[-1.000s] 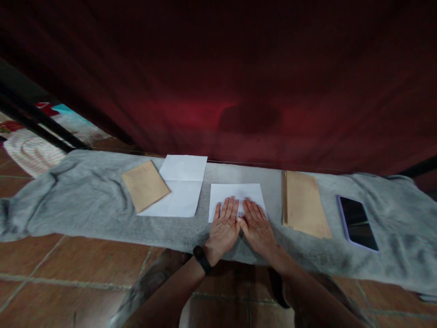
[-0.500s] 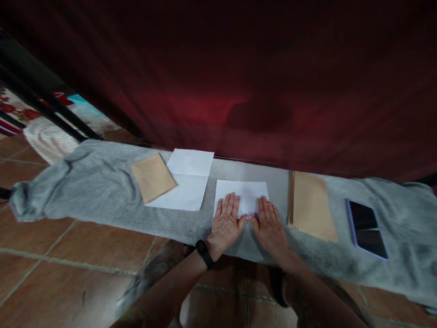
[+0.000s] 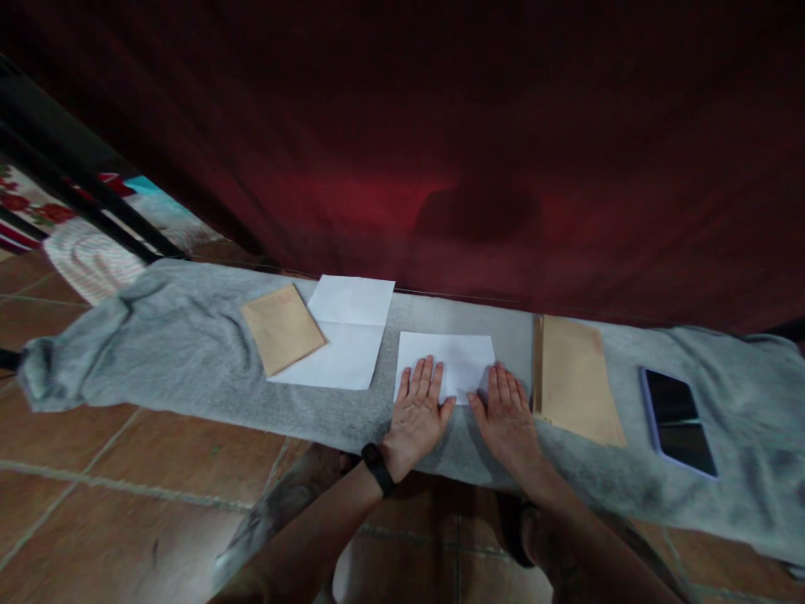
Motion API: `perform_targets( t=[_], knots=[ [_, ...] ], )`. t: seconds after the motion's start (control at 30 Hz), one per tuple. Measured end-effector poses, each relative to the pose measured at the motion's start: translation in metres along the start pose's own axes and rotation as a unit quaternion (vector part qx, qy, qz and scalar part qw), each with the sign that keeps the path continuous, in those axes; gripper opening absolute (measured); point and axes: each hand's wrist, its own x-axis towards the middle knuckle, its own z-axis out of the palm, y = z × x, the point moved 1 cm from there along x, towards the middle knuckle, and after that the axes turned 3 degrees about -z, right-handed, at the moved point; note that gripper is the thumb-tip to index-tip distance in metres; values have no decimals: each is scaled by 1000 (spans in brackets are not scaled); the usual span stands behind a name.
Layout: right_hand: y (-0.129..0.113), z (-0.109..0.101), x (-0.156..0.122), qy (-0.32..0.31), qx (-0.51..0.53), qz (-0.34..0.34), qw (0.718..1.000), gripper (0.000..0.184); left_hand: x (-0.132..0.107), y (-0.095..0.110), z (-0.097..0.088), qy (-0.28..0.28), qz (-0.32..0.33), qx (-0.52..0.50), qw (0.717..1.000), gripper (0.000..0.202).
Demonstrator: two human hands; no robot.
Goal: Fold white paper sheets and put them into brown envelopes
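A folded white sheet of paper [image 3: 446,346] lies in front of me on the grey cloth. My left hand [image 3: 418,411] rests flat on its lower left part, fingers stretched out. At its lower right edge, my right hand [image 3: 506,415] also lies flat, with its fingers extended and its thumb out to the side. To the left is another white sheet [image 3: 349,335] with a crease across it. A brown paper envelope [image 3: 283,329] overlaps that sheet's left side. Close by my right hand sits a stack of brown envelopes [image 3: 575,377].
The grey cloth [image 3: 182,352] covers a long, narrow surface. Farther right, a phone [image 3: 679,419] with a dark screen lies on it. Behind hangs a dark red curtain [image 3: 402,151]. Black metal bars [image 3: 106,201] stand at the left, and a tiled floor [image 3: 144,486] runs below.
My right hand has slid to the right along the folded sheet, so the gap between my hands is wider. My left hand has stayed in place.
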Motion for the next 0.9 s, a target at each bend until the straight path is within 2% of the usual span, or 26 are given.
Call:
perform_targets(
  t=[0.13, 0.43, 0.9],
  knots=[
    [-9, -5, 8, -5, 32, -25, 999, 65, 0, 0, 2, -3, -3, 7, 1000, 63],
    [-39, -4, 15, -59, 90, -95, 990, 56, 0, -3, 5, -4, 11, 16, 1000, 63],
    [-37, -2, 18, -83, 44, -76, 993, 49, 1, -6, 5, -3, 19, 24, 1000, 59]
  ],
)
